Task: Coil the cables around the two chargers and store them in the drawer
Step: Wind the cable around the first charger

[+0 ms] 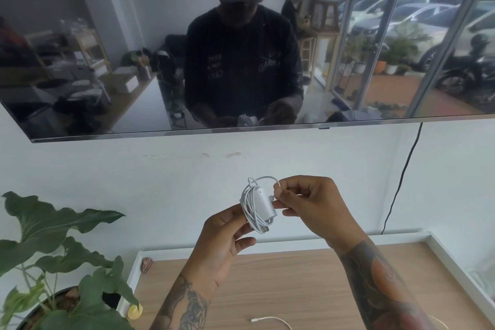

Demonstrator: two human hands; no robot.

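Observation:
A white charger (263, 202) with its white cable wound around it in several loops is held up in front of the white wall. My left hand (225, 244) grips it from below and to the left. My right hand (308, 203) pinches the free end of the cable right beside the charger. Low on the wooden top (294, 276) lies the loose end of a second white cable (270, 320); its charger is out of view. No drawer is visible.
A large-leafed potted plant (59, 257) stands at the lower left. A dark wall-mounted screen (241, 43) hangs above, with a black cord (401, 177) running down the wall at the right. A small pinkish object (146, 264) lies at the top's back left corner.

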